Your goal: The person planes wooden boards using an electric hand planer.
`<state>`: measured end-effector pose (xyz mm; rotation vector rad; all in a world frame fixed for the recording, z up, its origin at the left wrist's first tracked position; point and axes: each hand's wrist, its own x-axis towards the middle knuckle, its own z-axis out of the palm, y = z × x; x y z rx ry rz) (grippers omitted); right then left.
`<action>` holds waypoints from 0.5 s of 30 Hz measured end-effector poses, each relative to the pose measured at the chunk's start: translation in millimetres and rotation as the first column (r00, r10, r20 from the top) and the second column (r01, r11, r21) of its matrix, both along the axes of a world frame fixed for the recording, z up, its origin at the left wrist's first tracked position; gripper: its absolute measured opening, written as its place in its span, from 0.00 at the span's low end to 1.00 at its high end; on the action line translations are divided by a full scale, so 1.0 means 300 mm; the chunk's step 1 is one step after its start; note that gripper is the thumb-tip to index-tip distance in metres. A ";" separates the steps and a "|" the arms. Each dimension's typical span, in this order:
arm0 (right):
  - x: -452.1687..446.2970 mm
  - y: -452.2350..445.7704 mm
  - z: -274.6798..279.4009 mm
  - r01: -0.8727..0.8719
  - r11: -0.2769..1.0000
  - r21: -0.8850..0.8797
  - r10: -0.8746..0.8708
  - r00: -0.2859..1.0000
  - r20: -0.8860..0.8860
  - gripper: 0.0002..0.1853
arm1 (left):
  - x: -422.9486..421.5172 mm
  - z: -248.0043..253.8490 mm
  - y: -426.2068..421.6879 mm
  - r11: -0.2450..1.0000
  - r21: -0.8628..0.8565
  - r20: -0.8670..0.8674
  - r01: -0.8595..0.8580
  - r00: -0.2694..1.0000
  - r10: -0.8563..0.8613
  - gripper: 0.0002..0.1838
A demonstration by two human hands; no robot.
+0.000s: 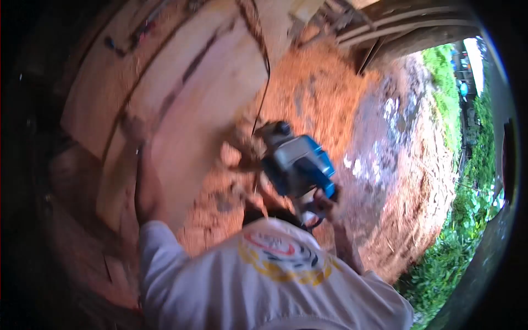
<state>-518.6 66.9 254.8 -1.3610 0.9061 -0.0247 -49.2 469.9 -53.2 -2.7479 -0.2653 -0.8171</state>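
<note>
My right hand is wrapped round the rear handle of a blue and grey power tool. The tool is held over the reddish ground, to the right of a large wooden board. On the board's left part rests my left hand, smeared by motion, so its fingers cannot be made out. A black cord runs up from near the tool along the board's right edge.
Reddish sawdust-like ground lies beyond the board. Wooden beams stand at the top right. A wet patch and green plants are on the right. Small dark items lie at the upper left.
</note>
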 end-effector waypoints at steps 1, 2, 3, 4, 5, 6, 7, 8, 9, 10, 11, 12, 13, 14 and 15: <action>-0.107 -0.003 0.031 0.057 0.998 0.007 -0.057 0.998 0.011 0.19 | -0.108 0.016 -0.028 0.994 -0.077 -0.002 0.079 0.997 -0.080 0.24; -0.166 -0.037 0.040 0.105 0.994 0.001 -0.105 0.993 0.055 0.18 | -0.141 0.096 0.051 0.767 -0.391 0.100 0.509 0.852 -0.514 0.26; -0.239 -0.082 0.021 0.097 0.993 -0.069 -0.086 0.986 0.146 0.18 | -0.264 0.105 -0.003 0.684 -0.506 0.099 0.526 0.823 -0.560 0.26; -0.283 -0.099 0.023 0.170 0.985 -0.029 -0.161 0.966 0.204 0.18 | -0.451 0.151 -0.123 0.585 -0.616 0.096 0.527 0.788 -0.609 0.26; -0.312 -0.124 0.022 0.239 0.971 0.015 -0.234 0.937 0.260 0.18 | -0.625 0.074 -0.181 0.613 -0.629 0.011 0.478 0.794 -0.608 0.27; -0.318 -0.159 0.008 0.299 0.952 0.065 -0.303 0.897 0.323 0.18 | -0.829 0.220 -0.337 0.441 -0.803 0.020 0.401 0.758 -0.651 0.25; -0.330 -0.195 -0.008 0.304 0.952 0.045 -0.302 0.897 0.322 0.19 | -0.950 0.278 -0.424 0.439 -0.739 -0.040 0.510 0.619 -0.785 0.19; -0.342 -0.240 -0.026 0.332 0.940 0.076 -0.338 0.885 0.320 0.18 | -1.066 0.266 -0.528 0.483 -0.680 -0.026 0.552 0.640 -0.768 0.13; -0.361 -0.297 -0.044 0.361 0.927 0.105 -0.375 0.872 0.313 0.18 | -1.159 0.233 -0.638 0.338 -0.883 -0.039 0.325 0.666 -0.745 0.14; -0.384 -0.356 -0.062 0.390 0.911 0.133 -0.412 0.861 0.298 0.17 | -1.220 0.167 -0.737 0.263 -0.959 -0.119 0.110 0.684 -0.719 0.15; -0.408 -0.420 -0.086 0.378 0.913 0.154 -0.407 0.864 0.296 0.17 | -1.271 0.142 -0.844 0.257 -0.963 -0.239 -0.080 0.695 -0.678 0.16; -0.416 -0.474 -0.095 0.386 0.912 0.140 -0.410 0.872 0.267 0.17 | -1.296 0.116 -0.932 0.234 -0.936 -0.352 -0.263 0.688 -0.634 0.17; -0.401 -0.510 -0.112 0.392 0.912 0.125 -0.411 0.878 0.245 0.17 | -1.275 0.048 -0.965 0.255 -0.910 -0.413 -0.327 0.664 -0.624 0.21; -0.400 -0.561 -0.127 0.401 0.909 0.113 -0.417 0.882 0.221 0.17 | -1.258 -0.024 -0.987 0.278 -0.878 -0.474 -0.389 0.632 -0.613 0.25; -0.412 -0.626 -0.149 0.390 0.910 0.142 -0.411 0.893 0.184 0.16 | -1.278 -0.024 -1.025 0.362 -0.844 -0.537 -0.396 0.624 -0.568 0.26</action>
